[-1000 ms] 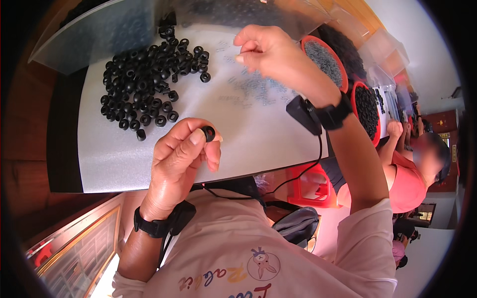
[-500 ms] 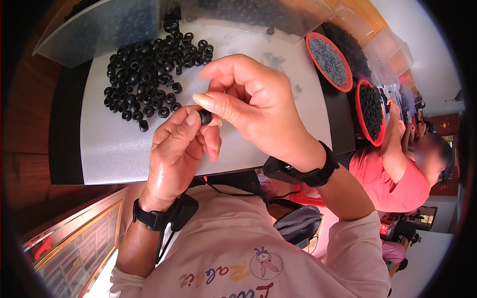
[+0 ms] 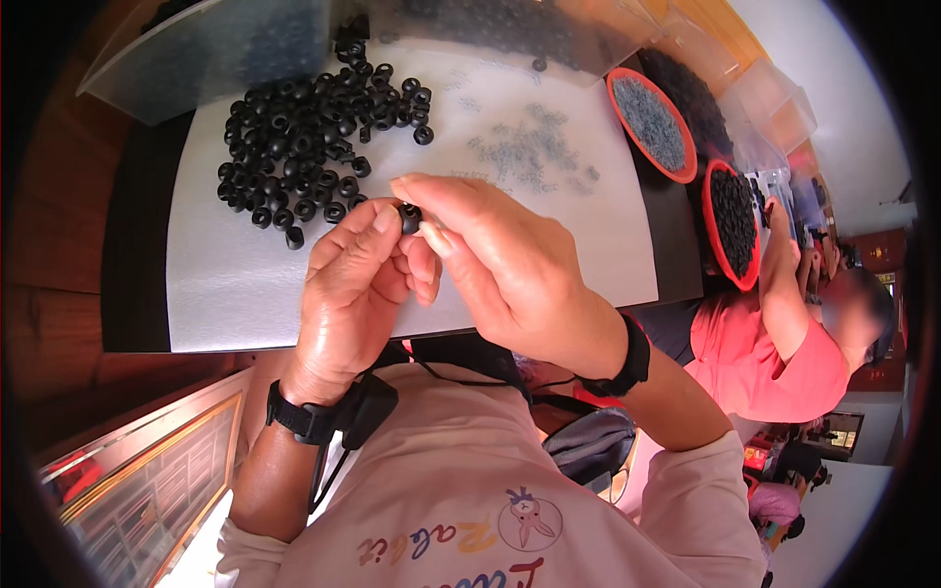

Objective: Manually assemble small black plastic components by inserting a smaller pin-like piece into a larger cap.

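My left hand (image 3: 348, 269) is closed, with thumb and fingertips pinching a black round hollow plastic bead (image 3: 411, 218) over the near part of the white sheet. From the right, my right hand (image 3: 510, 255) meets it, with the index fingertip just above the bead and the thumb tip at its side. A tiny pale bit shows by the right index fingertip, too small to name. Beyond my hands lies a heap of similar black beads (image 3: 294, 147), their holes facing various ways. Small clear-grey pieces, like tiny springs (image 3: 529, 152), are scattered to the right of the heap.
A white sheet (image 3: 235, 309) covers the dark table. Translucent bins (image 3: 206, 64) stand along its far edge. At right are a red-rimmed bowl of grey bits (image 3: 649, 122) and a red basket of black parts (image 3: 733, 220). A person in a red shirt (image 3: 760, 353) works beyond.
My right hand has come down and its thumb and index finger have closed in on the bead. More scattered grey pieces show now. My left hand keeps its pinch.
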Tool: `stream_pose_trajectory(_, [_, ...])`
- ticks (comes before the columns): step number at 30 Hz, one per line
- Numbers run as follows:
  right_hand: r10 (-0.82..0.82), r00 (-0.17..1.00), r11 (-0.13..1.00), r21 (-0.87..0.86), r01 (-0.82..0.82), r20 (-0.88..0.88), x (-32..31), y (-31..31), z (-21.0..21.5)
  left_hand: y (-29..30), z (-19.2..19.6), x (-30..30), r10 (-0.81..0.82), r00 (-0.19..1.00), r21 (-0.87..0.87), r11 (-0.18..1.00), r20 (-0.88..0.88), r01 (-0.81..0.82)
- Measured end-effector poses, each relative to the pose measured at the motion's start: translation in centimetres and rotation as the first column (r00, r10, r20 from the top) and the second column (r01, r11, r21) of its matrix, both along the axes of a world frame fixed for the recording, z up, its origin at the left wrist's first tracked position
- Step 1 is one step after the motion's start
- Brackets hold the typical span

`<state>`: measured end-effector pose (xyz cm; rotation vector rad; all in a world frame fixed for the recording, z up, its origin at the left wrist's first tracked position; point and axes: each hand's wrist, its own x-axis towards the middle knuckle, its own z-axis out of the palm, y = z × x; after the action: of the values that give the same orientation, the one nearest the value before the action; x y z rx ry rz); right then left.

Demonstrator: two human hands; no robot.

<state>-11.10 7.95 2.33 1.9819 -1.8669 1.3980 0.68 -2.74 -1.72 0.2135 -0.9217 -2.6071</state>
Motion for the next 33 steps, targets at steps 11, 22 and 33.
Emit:
stream_pose_trajectory(11, [-0.056, 0.997, 0.997, 0.052, 0.059, -0.05, -0.1, 1.1, 0.9, -0.1, -0.1, 0.0, -0.023, 1.0, -0.033, 0.999, -0.01, 0.023])
stream_pose_trajectory(22, [-0.078, 0.993, 0.918, 0.395, 0.036, 0.09, -5.9, -2.1, 3.6, 0.1, 0.7, 0.2, -0.092, 0.993, -0.141, 0.985, 0.078, 0.102])
stream_pose_trajectory(33, [0.095, 0.93, 0.823, 0.554, 0.128, -0.355, -6.8, -10.5, 1.1, 0.2, 1.1, 0.3, -0.103, 0.985, -0.199, 0.971, 0.136, 0.129])
